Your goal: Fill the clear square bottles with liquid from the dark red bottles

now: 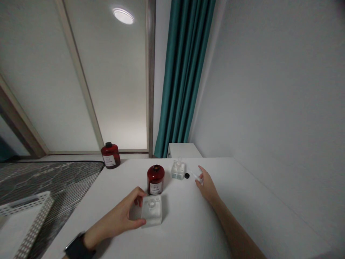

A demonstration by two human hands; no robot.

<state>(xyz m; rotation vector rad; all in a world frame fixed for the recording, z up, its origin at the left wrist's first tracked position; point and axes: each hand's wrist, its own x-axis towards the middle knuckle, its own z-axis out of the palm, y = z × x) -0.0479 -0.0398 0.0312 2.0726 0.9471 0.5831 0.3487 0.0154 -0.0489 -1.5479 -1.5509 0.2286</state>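
Observation:
My left hand [129, 212] grips the left side of a clear, square glass bottle [152, 210], thumb at the front corner and fingers at the back. A round neck shows on its top. Right behind it stands a dark red bottle [155, 181] with a white label and an uncapped mouth. My right hand [207, 185] is to the right, its fingers around a slim translucent piece [194, 174] whose kind is hard to make out. Left of that hand, a small black cap [187, 176] lies beside another clear square bottle [178, 170].
On the white table [185, 230], a capped red bottle [110, 158] stands at the far left corner. A white perforated basket [40, 216] is at the lower left. A white cabinet [183, 149] and a green curtain [180, 90] stand beyond the table, with a wall at right.

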